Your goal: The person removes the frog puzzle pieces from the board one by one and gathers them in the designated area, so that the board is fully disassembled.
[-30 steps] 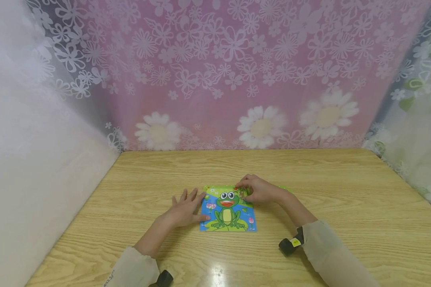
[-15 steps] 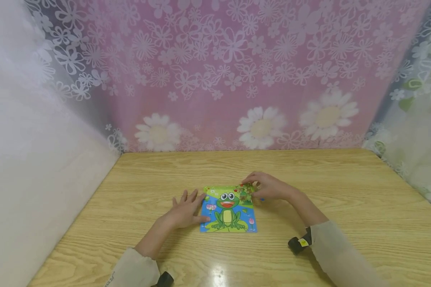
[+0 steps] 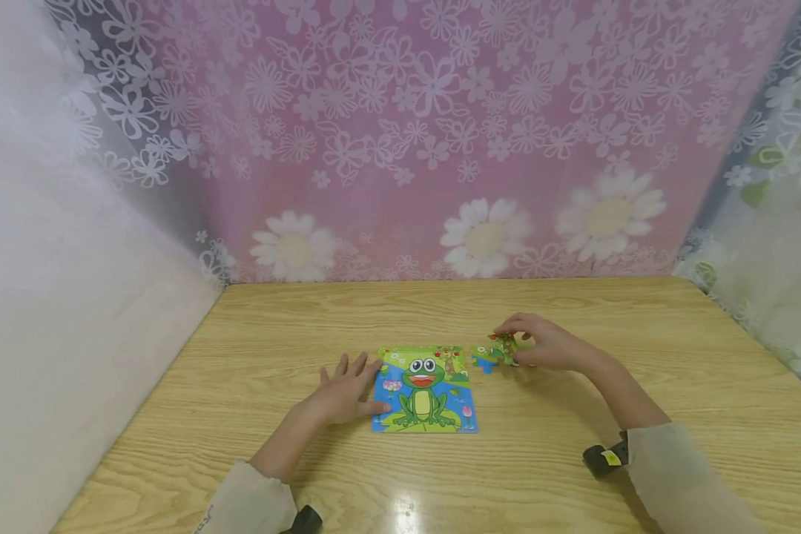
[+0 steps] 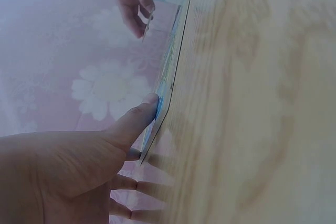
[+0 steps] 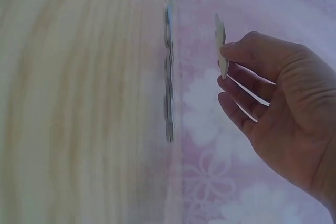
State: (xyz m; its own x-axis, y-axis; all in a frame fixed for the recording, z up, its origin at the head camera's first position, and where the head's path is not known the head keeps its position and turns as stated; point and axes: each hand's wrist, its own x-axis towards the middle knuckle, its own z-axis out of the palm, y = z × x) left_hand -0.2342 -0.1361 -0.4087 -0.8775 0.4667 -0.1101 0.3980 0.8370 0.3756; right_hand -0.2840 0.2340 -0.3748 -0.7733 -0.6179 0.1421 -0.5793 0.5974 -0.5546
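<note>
Right hand (image 3: 549, 346): fingertips and thumb pinch a piece (image 3: 506, 348), green with red spots. Half a second ago it had that piece at the board's upper right corner; now hand and piece are to the right of the board (image 3: 423, 404), above or just beside the loose pieces. Right wrist view: held piece on edge, clear of the worktop (image 5: 79, 103); loose pieces (image 5: 168, 82) lie on the worktop in a row, some apparently stacked.

Board: same spot, frog picture face up. Tree (image 3: 451, 363) in its upper right corner, partly covered by hand and piece before, now in plain sight. Blue and green of the loose pieces, mostly behind the hand earlier, now show more.

Left hand (image 3: 343, 394): unmoved. Fingers spread at the board's left edge, thumb resting on the board, no grip around it. Right sleeve (image 3: 687, 475) and wrist camera (image 3: 602, 461) have shifted rightward with the arm.
</note>
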